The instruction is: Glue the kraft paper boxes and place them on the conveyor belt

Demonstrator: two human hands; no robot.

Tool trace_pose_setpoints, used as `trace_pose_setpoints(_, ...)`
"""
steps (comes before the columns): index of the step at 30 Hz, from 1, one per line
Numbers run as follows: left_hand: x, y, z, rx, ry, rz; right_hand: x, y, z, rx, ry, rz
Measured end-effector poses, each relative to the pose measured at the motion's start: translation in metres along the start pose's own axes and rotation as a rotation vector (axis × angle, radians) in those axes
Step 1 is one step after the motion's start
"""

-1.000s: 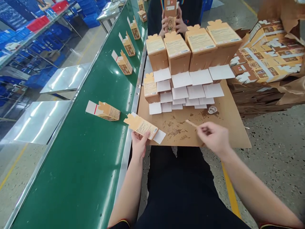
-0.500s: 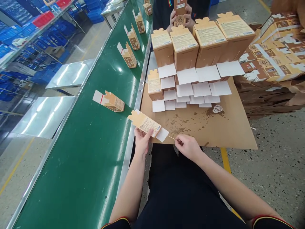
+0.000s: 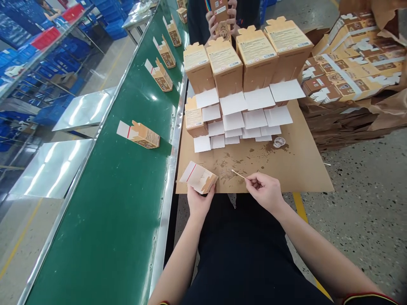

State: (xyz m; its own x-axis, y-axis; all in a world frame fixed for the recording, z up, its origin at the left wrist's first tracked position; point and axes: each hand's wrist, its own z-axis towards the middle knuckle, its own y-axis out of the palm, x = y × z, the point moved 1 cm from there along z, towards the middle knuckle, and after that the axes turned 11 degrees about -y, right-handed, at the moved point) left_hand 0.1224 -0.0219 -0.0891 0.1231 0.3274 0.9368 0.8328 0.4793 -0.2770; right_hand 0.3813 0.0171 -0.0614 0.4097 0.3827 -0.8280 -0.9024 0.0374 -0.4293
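My left hand (image 3: 200, 202) grips a small cardboard box (image 3: 199, 178) from below, near the front edge of the cardboard sheet (image 3: 302, 169). The box is tilted, and its open end with a white flap and red strip faces up. Between the fingertips of my right hand (image 3: 264, 190) is a cotton swab (image 3: 239, 174), its white tip pointing left, apart from the box. Beyond my hands stand stacked boxes (image 3: 224, 70) with white flaps (image 3: 233, 103) sticking out towards me. A small clear dish (image 3: 279, 142) sits by wet spots on the sheet.
A green conveyor belt (image 3: 127, 203) runs along my left, carrying an open box (image 3: 144, 134) and several more farther up. Across the stack, a person's hands (image 3: 233, 19) hold a brown box. Bundled flat cartons (image 3: 349, 76) are piled at the right.
My left hand has turned the box over, so its open end now shows, and brought it from the belt's edge over the sheet. The swab has come away from the box's flap.
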Motion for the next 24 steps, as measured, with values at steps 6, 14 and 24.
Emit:
trace_pose_setpoints(6, -0.004, 0.003, 0.003, 0.026, 0.045, 0.039, -0.003, 0.005, -0.003, -0.019, -0.049, 0.042)
trace_pose_setpoints(14, 0.016, -0.112, 0.076, 0.353, 0.07, -0.123, 0.005, -0.008, -0.001, 0.076, -0.023, 0.016)
trace_pose_setpoints(24, 0.008, -0.176, 0.08, 0.766, 0.176, 0.071, 0.011, -0.041, 0.013, 0.157, -0.001, -0.08)
